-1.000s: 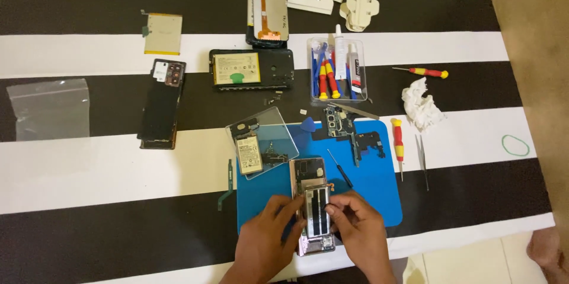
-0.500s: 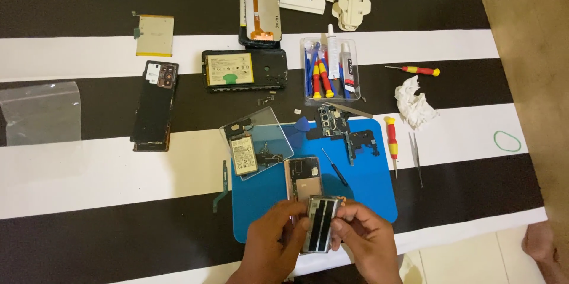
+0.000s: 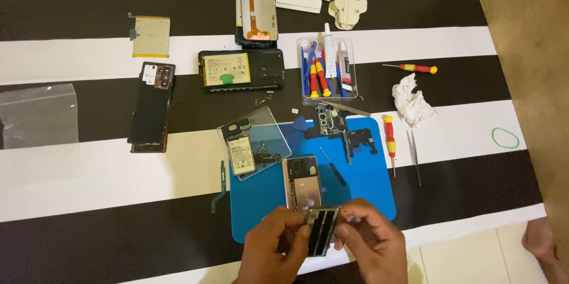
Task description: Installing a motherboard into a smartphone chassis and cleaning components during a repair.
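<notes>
both hands' fingers (image 3: 303, 232) pinch a phone frame (image 3: 320, 230) — dark, metal-edged, tilted upright.

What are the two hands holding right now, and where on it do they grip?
Both hands hold one small phone frame above the blue mat: the left hand pinches its left long edge, the right hand its right long edge.

A black-and-white striped desk (image 3: 89, 5) carries a blue rubber mat (image 3: 367, 189), a clear plastic tool tray (image 3: 328, 69), a crumpled white tissue (image 3: 412, 106) and a green rubber band (image 3: 505, 138).
</notes>
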